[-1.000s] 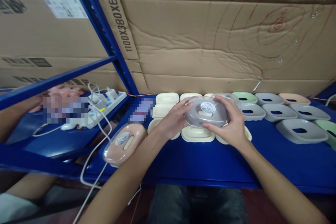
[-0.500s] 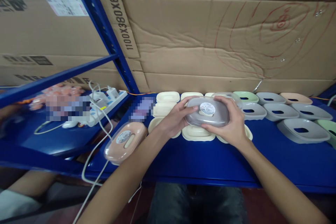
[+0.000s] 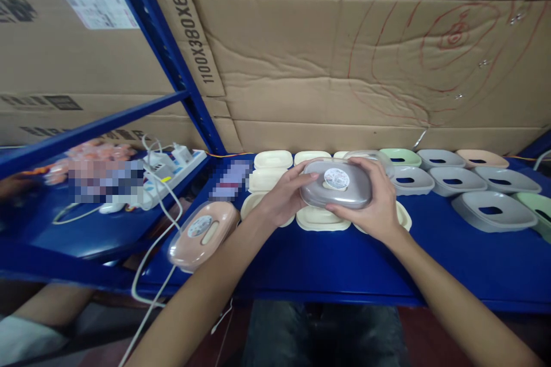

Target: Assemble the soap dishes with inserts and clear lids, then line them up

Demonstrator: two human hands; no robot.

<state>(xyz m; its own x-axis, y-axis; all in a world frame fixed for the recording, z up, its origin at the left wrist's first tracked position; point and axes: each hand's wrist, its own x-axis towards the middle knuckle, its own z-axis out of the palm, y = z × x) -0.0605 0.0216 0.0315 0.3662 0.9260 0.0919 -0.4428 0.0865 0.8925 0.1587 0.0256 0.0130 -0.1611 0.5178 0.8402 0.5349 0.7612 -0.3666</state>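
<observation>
Between my two hands, above the blue table, is a grey oval plastic box (image 3: 318,192) with a clear cover and a round printed sticker on top. My left hand (image 3: 286,192) grips its left end, thumb on the cover. The right end is in my right hand (image 3: 381,200), fingers over the far edge and thumb at the near edge. Under and behind it lie several cream oval trays (image 3: 322,218), partly hidden by the hands. To the left sits a pink box (image 3: 204,235) with a clear cover and the same kind of sticker.
Several grey, green and peach oval shells with slots, such as a grey shell (image 3: 495,212), stand on the right. A power strip (image 3: 189,166) and white cables (image 3: 148,264) lie left. A blue post (image 3: 172,63) and cardboard (image 3: 301,97) rise behind. Another person's arm (image 3: 51,309) shows lower left.
The view has shifted very slightly, so everything appears a little further left. Both hands keep the same hold on the grey box.
</observation>
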